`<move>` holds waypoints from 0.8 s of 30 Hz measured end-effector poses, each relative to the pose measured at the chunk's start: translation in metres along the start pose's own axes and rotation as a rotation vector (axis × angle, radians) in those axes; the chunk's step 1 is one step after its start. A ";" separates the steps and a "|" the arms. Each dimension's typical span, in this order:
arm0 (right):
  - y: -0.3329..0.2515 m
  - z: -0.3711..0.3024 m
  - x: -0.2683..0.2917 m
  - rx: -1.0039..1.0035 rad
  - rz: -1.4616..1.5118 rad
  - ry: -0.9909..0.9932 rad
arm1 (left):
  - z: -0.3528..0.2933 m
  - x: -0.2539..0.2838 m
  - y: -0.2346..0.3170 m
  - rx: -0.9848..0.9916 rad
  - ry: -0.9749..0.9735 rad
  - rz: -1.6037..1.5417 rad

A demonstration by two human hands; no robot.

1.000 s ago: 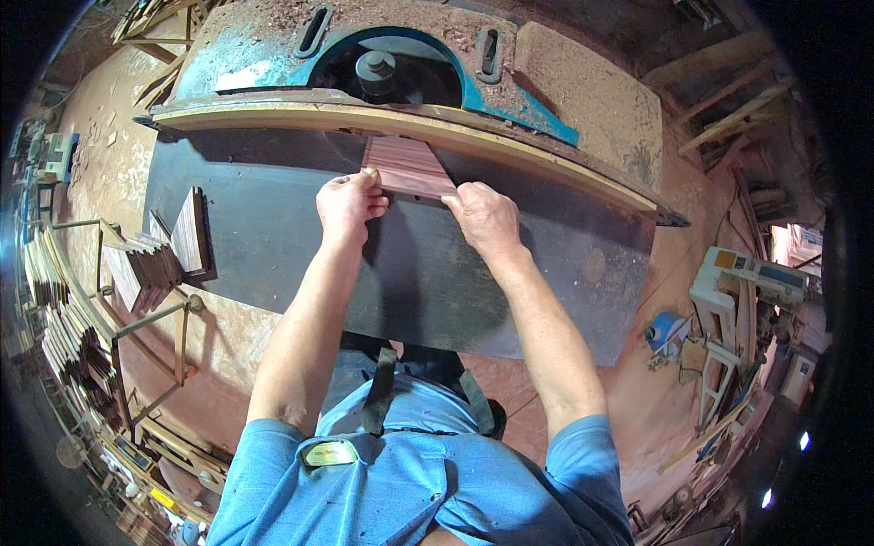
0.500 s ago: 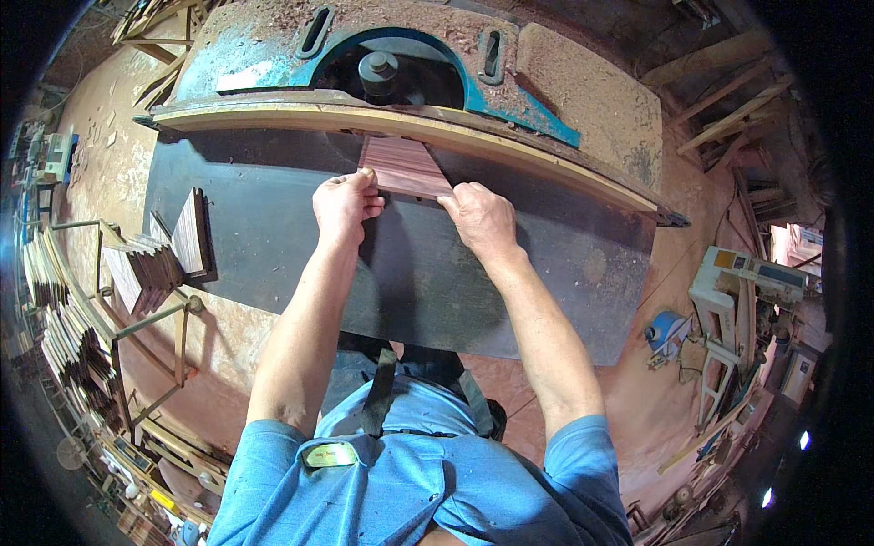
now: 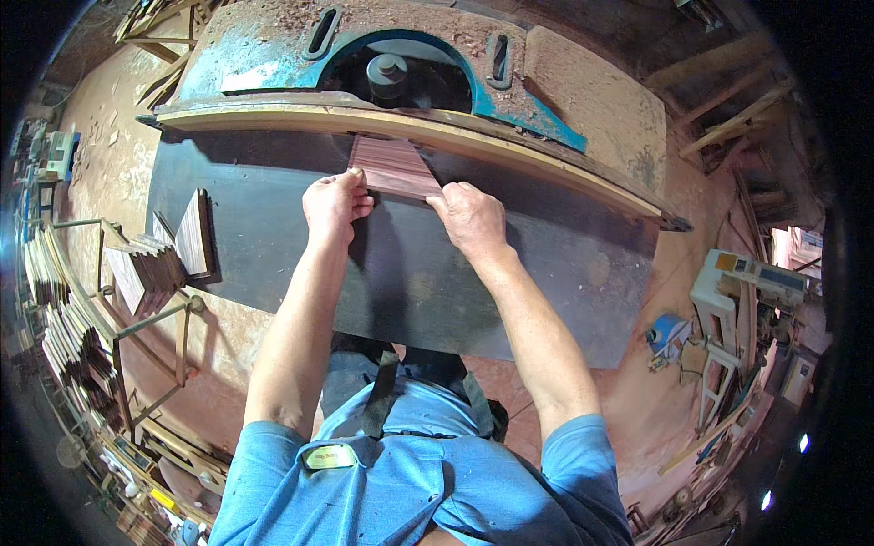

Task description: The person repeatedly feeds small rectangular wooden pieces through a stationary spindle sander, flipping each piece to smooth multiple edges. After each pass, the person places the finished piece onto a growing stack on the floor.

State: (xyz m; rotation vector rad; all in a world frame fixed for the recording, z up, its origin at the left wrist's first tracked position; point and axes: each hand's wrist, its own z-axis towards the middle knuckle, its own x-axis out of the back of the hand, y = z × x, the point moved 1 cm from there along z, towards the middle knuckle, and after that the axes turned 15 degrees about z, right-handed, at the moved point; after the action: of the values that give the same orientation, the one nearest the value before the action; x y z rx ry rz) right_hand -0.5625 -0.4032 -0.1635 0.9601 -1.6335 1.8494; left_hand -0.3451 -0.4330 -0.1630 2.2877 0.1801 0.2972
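Note:
A reddish-brown striped wood piece [image 3: 393,167] with a slanted right side lies on the dark machine table [image 3: 437,291]. Its far edge meets the pale wooden fence [image 3: 300,119]. At its near left corner my left hand [image 3: 337,205] pinches it, thumb on top and fingers curled. My right hand [image 3: 471,217] grips the near right corner, fingers closed. Behind the fence, a round metal spindle [image 3: 387,73] sits in the arched opening of a blue-green guard [image 3: 319,68]; the part of it nearest the wood is hidden by the fence.
Cut wood pieces [image 3: 194,235] stand at the table's left edge, beside a stack [image 3: 146,273] on a metal rack [image 3: 150,328]. Wood dust and chips cover the machine's back. On the right floor are a white-grey machine [image 3: 746,278] and a blue object [image 3: 669,332].
Both hands and the wood piece have shifted slightly left along the fence. The grip on the piece stays the same.

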 end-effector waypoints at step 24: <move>-0.019 0.008 -0.012 -0.017 -0.009 -0.024 | 0.009 0.022 0.005 -0.021 -0.014 0.027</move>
State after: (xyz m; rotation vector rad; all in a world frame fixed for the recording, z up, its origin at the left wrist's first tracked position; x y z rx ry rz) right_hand -0.5391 -0.4071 -0.1602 0.9845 -1.6537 1.8212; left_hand -0.3214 -0.4373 -0.1618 2.2724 0.1381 0.2959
